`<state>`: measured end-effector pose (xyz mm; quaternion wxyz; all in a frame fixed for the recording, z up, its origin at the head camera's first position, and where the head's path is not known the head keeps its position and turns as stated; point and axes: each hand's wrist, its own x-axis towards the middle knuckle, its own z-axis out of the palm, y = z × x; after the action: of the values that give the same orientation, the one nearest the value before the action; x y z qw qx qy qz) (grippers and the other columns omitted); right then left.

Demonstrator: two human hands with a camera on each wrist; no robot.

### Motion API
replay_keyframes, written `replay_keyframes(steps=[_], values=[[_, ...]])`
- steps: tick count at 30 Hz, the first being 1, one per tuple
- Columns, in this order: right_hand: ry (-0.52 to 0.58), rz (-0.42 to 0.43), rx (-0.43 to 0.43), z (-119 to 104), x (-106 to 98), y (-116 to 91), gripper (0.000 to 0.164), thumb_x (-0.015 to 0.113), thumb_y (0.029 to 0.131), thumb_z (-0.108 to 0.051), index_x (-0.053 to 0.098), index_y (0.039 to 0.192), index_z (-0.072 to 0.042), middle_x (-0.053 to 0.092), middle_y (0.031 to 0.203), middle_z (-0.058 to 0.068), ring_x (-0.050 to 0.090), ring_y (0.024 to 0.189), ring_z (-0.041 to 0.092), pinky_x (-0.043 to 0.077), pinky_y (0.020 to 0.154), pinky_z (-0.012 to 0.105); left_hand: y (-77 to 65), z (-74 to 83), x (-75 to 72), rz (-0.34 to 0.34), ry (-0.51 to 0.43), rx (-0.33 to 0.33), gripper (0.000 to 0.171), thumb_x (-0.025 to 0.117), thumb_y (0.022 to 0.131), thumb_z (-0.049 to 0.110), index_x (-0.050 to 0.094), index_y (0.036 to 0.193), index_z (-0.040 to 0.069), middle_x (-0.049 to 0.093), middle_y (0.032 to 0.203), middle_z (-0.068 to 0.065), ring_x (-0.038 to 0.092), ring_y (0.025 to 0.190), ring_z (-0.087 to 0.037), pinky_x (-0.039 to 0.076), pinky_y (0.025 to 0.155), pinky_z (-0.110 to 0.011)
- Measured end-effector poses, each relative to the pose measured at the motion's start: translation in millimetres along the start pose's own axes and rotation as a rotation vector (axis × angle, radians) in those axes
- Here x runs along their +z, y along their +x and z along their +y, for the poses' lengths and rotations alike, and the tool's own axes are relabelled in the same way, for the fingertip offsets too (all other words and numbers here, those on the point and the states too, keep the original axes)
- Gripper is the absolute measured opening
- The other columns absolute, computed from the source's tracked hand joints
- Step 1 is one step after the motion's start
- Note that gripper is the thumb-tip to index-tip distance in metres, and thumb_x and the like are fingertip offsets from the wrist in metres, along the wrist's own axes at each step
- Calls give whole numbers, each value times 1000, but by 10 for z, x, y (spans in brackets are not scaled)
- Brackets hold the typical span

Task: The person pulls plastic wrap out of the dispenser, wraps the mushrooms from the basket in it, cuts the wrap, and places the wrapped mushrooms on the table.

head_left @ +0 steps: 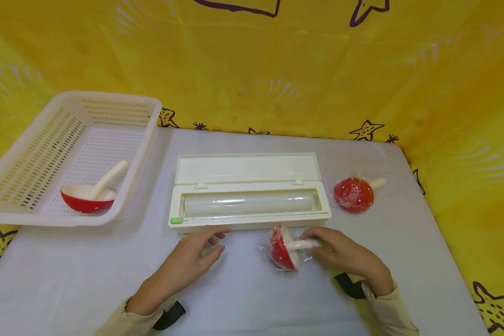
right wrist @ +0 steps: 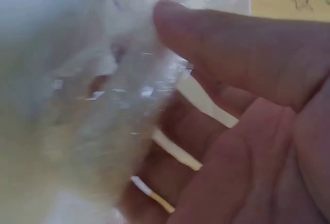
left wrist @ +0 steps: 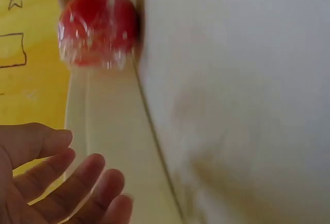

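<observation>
My right hand [head_left: 347, 252] pinches the white handle of a red-and-white ladle [head_left: 281, 249] wrapped in clear cling film, just in front of the film box. In the right wrist view the thumb [right wrist: 206, 44] presses on crumpled film [right wrist: 139, 87]; the handle is blurred there. My left hand [head_left: 189, 255] has its fingers loosely spread near the box's front edge and holds nothing. The left wrist view shows the wrapped ladle's red bowl [left wrist: 98, 26] beyond those fingers. The long white cling film box [head_left: 252, 225] has its lid up, with a film roll [head_left: 248, 204] inside.
On the left stands a white plastic basket [head_left: 151, 135] with an unwrapped red-and-white ladle [head_left: 88, 204] in it. A second wrapped ladle [head_left: 353, 194] lies bowl up to the right of the box. A green slider [head_left: 177, 220] sits at the box's left end. Yellow patterned cloth [head_left: 252, 60] hangs behind.
</observation>
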<state>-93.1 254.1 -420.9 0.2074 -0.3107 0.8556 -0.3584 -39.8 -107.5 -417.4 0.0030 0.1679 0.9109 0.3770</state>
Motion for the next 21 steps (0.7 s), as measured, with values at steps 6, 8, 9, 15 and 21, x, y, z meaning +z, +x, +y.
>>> replay_keyframes(steps=[6, 8, 9, 15, 21], values=[[-24, 5, 166, 115, -235, -244, 26, 67, 95, -19, 60, 120, -14, 66, 110, -1, 55, 96, 7, 52, 85, 20, -11, 4, -224, 147, 187, -13, 38, 78, 82, 8, 67, 117, 14, 69, 77, 10, 54, 61, 2, 43, 54, -18], [-46, 37, 205, 157, -300, -311, 26, 67, 94, -18, 61, 119, -15, 66, 111, -2, 55, 97, 7, 52, 87, 21, -30, -19, -302, 173, 232, -33, 39, 80, 81, 11, 66, 117, 15, 66, 71, 13, 49, 58, 4, 40, 52, -19], [-66, 61, 213, 179, -325, -343, 25, 67, 94, -17, 62, 118, -15, 66, 111, -2, 55, 98, 7, 52, 88, 22, -39, -36, -338, 188, 249, -43, 39, 80, 80, 11, 67, 117, 15, 64, 69, 14, 48, 56, 4, 39, 52, -20], [-186, 196, 274, 282, -409, -477, 27, 70, 89, -6, 63, 114, -12, 67, 113, 5, 57, 104, 22, 52, 93, 42, -98, -166, -463, 276, 338, -86, 44, 86, 74, 14, 70, 115, 15, 48, 68, 8, 42, 65, -8, 32, 48, -21], [-293, 323, 258, 294, -437, -509, 39, 65, 84, 9, 58, 121, -1, 62, 121, 24, 58, 110, 43, 46, 91, 64, -122, -278, -492, 298, 343, -109, 45, 89, 71, 13, 72, 113, 17, 54, 92, -10, 50, 87, -27, 36, 49, -26]])
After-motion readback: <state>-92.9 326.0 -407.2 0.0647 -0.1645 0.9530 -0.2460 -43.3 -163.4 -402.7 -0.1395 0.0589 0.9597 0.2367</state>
